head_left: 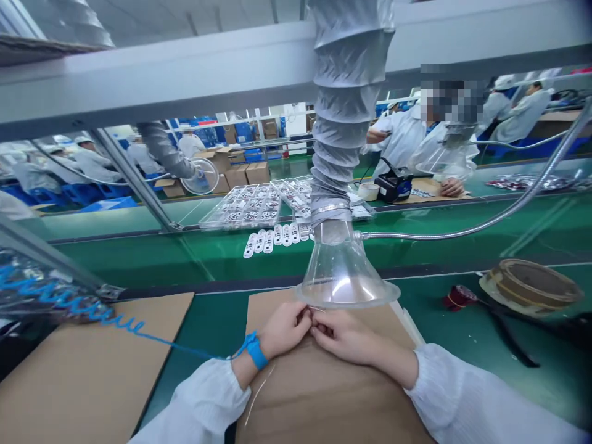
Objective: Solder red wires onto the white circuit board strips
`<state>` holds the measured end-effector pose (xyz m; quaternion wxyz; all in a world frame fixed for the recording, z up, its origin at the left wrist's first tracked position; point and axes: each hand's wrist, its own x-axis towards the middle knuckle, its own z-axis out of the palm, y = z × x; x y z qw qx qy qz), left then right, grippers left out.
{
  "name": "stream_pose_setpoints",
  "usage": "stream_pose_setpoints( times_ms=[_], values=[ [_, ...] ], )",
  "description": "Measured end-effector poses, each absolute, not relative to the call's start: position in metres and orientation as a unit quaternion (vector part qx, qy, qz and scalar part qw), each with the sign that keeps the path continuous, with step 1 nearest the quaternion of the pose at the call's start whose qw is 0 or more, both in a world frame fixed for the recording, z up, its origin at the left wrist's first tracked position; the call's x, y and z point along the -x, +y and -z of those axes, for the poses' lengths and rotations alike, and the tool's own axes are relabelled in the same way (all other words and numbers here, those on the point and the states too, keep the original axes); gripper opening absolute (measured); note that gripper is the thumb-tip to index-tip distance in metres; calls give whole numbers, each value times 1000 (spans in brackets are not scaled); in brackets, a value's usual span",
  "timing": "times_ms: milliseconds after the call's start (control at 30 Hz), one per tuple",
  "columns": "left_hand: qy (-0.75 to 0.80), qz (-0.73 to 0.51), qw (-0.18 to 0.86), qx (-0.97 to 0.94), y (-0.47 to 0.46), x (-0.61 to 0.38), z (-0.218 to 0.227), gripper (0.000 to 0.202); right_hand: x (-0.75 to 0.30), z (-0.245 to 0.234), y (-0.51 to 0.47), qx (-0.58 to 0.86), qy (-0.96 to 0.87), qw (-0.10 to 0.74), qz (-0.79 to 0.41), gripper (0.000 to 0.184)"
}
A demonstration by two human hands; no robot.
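Observation:
My left hand, with a blue wrist strap above it, meets my right hand over a brown cardboard sheet. Both hands are closed, their fingertips pinched together just under the rim of a clear funnel-shaped hood. Whatever lies between the fingers is too small or too hidden to name. A thin, pale curved line, perhaps a wire or thread, shows on the cardboard to the left of my hands.
Beyond the hood, small white circuit boards lie in a row by clear trays. A tape roll and a red bundle sit at right. A blue coiled cord stretches from the left. A co-worker's hand rests across the line.

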<state>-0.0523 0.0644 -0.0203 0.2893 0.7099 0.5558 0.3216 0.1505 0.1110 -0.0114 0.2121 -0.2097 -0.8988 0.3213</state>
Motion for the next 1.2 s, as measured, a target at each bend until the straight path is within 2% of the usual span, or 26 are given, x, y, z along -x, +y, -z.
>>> stream_pose_setpoints(
  times_ms=[233,1200],
  values=[
    [544,-318,301,-716,60,52,20,27,-153,16,110,201,-896,216,-331,22],
    [543,-298,277,-735,59,53,18,20,-152,17,112,198,-901,215,-321,19]
  ],
)
